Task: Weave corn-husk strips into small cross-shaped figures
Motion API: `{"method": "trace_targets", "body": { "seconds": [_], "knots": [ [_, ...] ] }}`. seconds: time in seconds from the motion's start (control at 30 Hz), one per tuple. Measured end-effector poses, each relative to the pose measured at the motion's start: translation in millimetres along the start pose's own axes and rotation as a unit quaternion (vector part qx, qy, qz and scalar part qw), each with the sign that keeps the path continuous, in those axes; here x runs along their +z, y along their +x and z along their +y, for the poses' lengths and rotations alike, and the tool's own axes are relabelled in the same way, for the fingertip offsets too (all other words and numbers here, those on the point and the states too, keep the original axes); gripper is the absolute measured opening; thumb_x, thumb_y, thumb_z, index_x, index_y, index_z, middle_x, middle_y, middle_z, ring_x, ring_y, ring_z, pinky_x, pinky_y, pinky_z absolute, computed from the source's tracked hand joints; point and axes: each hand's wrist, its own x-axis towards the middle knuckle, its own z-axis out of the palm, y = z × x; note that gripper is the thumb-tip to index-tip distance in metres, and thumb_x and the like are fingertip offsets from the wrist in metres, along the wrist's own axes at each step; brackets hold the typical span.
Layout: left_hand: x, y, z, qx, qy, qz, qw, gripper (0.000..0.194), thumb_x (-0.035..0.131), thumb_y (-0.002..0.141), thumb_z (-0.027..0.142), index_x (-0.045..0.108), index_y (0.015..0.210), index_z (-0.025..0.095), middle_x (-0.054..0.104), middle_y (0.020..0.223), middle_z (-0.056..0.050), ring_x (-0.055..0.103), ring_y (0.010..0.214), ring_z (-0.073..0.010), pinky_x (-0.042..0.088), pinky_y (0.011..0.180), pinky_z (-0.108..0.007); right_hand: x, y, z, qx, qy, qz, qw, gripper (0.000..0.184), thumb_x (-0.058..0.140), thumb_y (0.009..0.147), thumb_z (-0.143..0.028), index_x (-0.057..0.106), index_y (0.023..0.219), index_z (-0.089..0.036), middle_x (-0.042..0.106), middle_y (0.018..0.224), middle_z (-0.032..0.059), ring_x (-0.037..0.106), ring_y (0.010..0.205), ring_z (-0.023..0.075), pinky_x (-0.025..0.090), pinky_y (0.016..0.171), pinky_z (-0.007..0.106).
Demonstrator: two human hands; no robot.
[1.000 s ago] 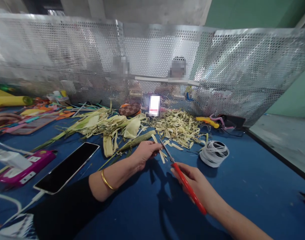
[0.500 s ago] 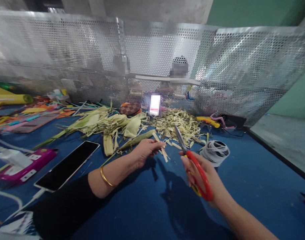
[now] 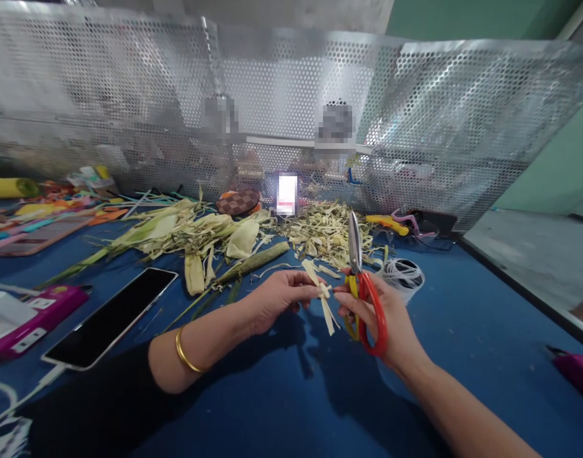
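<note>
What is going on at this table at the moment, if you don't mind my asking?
A person is working with both hands over a blue table. The left hand pinches a few pale husk strips. The right hand holds red-and-yellow-handled scissors, blades pointing away from the person, close beside the strips; whether its fingertips touch them is hard to tell. Beyond lie larger husks and a heap of shreds.
</note>
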Motion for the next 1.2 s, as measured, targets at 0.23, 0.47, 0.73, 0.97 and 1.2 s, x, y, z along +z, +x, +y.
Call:
{"method": "trace_targets", "body": {
  "seconds": [0.23, 0.47, 0.73, 0.97, 1.2],
  "knots": [
    [5.0, 1.9, -7.5, 0.013, 0.029, -0.004, 0.999, 0.022, 0.075, 0.061, 0.033, 0.062, 0.069, 0.017, 0.052, 0.056, 0.003, 0.042, 0.05, -0.0076, 0.028, 0.049, -0.022, 3.7, 0.5, 0.2, 0.006, -0.028, -0.015, 0.999, 0.062, 0.083, 0.05, -0.041, 0.055, 0.101, -0.02, 0.061, 0.071, -0.0033, 0.056, 0.047, 0.0102, 0.042, 0.044, 0.023],
    [12.6, -1.8, -7.4, 0.026, 0.032, 0.034, 0.999, 0.018, 0.074, 0.062, 0.028, 0.061, 0.064, 0.016, 0.052, 0.053, 0.004, 0.041, 0.049, -0.0065, 0.031, 0.05, -0.022, 5.4, -0.9, 4.4, -0.013, -0.02, -0.02, 1.0, 0.058, 0.083, 0.051, -0.038, 0.054, 0.097, -0.021, 0.06, 0.068, -0.0049, 0.051, 0.044, 0.0085, 0.041, 0.041, 0.022],
    [16.4, -1.2, -10.4, 0.027, 0.046, 0.092, 0.994, 0.016, 0.075, 0.061, 0.026, 0.063, 0.063, 0.015, 0.056, 0.055, 0.002, 0.047, 0.051, -0.0082, 0.034, 0.05, -0.022, 10.8, -2.3, 11.0, -0.036, -0.001, 0.005, 0.999, 0.054, 0.082, 0.054, -0.037, 0.052, 0.096, -0.022, 0.058, 0.064, -0.0059, 0.051, 0.042, 0.0087, 0.042, 0.041, 0.022],
    [16.0, -0.7, -13.6, -0.01, -0.095, 0.05, 0.994, 0.03, 0.082, 0.054, 0.03, 0.066, 0.073, 0.015, 0.063, 0.068, -0.001, 0.059, 0.062, -0.0113, 0.043, 0.06, -0.024, 12.9, -3.6, 4.1, -0.015, 0.019, 0.039, 0.999, 0.057, 0.081, 0.053, -0.038, 0.052, 0.099, -0.021, 0.059, 0.067, -0.0054, 0.053, 0.044, 0.0097, 0.045, 0.044, 0.025],
    [8.3, 2.0, -8.2, -0.006, -0.073, 0.079, 0.994, 0.018, 0.078, 0.059, 0.025, 0.069, 0.071, 0.015, 0.064, 0.066, -0.001, 0.058, 0.06, -0.0103, 0.04, 0.059, -0.023, -16.1, 5.1, -11.6, -0.035, -0.096, 0.012, 0.995, 0.057, 0.075, 0.058, -0.051, 0.06, 0.103, -0.019, 0.051, 0.056, -0.0065, 0.045, 0.042, 0.0091, 0.036, 0.04, 0.024]
  ]
}}
